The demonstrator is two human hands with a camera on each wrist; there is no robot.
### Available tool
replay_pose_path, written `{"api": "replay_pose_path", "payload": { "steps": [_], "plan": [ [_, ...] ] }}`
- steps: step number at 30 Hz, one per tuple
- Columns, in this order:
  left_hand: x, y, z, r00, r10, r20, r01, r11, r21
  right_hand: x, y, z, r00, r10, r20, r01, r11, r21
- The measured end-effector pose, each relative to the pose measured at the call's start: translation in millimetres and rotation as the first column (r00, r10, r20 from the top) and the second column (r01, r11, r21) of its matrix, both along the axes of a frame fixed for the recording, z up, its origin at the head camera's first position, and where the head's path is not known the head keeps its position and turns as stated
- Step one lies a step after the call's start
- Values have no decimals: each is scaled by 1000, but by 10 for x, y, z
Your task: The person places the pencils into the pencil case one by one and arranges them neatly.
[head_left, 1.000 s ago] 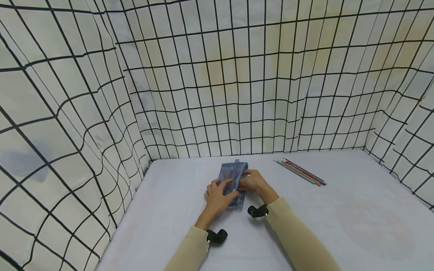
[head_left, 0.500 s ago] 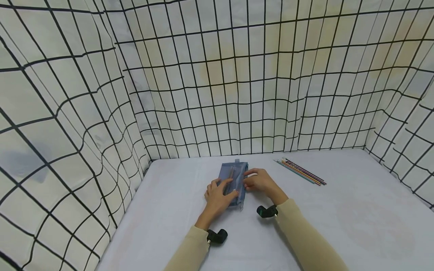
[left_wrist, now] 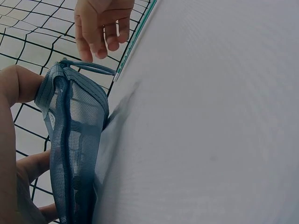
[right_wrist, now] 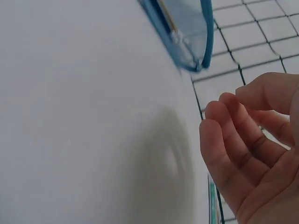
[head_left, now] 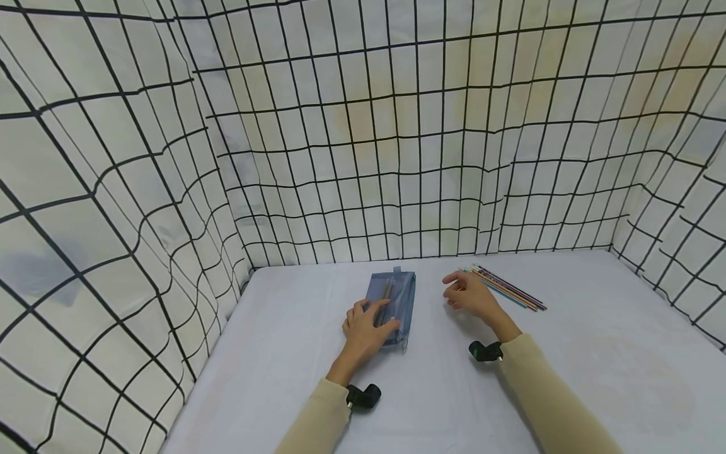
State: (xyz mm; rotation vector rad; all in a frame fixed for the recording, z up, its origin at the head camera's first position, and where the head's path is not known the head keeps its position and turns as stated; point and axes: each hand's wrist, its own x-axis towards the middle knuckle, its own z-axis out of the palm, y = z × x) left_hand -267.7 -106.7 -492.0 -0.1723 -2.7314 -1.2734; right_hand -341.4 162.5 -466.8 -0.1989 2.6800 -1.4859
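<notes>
A blue see-through mesh pencil case (head_left: pixel 404 299) with a zip lies on the white table, and slim pencil-like items (head_left: pixel 388 290) show inside it. My left hand (head_left: pixel 363 325) rests on its near part with fingers and thumb spread over the top. In the left wrist view the zip (left_wrist: pixel 67 135) runs along the case's side, where its edges lie together. To the right of the case, my right hand (head_left: pixel 472 297) hovers over the table with loosely bent fingers and holds nothing. Its fingertips are apart from the case in the right wrist view.
Several coloured pencils (head_left: pixel 507 289) lie in a slanted bundle on the table, just beyond and to the right of my right hand. Black netting (head_left: pixel 420 208) over white sheeting walls the table (head_left: pixel 272 353) at the back and sides.
My right hand has let go of the case's right side and moved right, toward the pencil bundle. The case's right edge now lies flatter. My left hand has stayed in place.
</notes>
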Motion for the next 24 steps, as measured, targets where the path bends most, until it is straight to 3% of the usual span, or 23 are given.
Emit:
{"api": "replay_pose_path", "payload": {
  "steps": [9, 13, 24],
  "plan": [
    [-12, 7, -13, 1000, 1, 3, -1, 1000, -5, -44, 419, -58, 978, -27, -207, 61, 985, 161],
    [-15, 9, -17, 1000, 0, -3, 0, 1000, -5, -36, 544, -25, 964, -49, -260, 103, 975, 199],
    [-9, 10, -10, 1000, 4, -3, -4, 1000, -11, -34, 787, 24, 971, -60, -231, 139, 928, 345]
  ]
}}
